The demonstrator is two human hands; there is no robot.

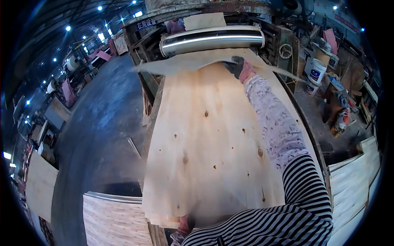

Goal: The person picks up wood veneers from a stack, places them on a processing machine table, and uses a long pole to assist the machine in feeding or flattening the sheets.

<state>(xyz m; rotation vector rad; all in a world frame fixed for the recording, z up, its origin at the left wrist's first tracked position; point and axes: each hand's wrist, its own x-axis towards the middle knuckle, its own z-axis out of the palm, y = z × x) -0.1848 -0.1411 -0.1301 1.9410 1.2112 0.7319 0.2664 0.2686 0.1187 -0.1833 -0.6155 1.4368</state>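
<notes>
A large pale wood veneer sheet (201,135) with dark knots lies lengthwise in front of me, its far end near a shiny metal roller (213,40). Across that far end a thin veneer sheet (176,65) is lifted and wavy, blurred by motion. My right hand (242,69), in a dark and pink glove, is stretched far forward and closed on the lifted sheet's edge. Down at the near edge of the large sheet is my left hand (186,224), also gloved; its fingers are blurred and partly hidden. Beside it, a greyish smear covers part of the wood.
Stacked veneer sheets (113,217) stand low on the left, and another pile (355,180) on the right. White buckets (317,71) and clutter sit right of the machine. A grey concrete floor (98,115) runs along the left. Beyond the roller, part of another person (175,26) shows.
</notes>
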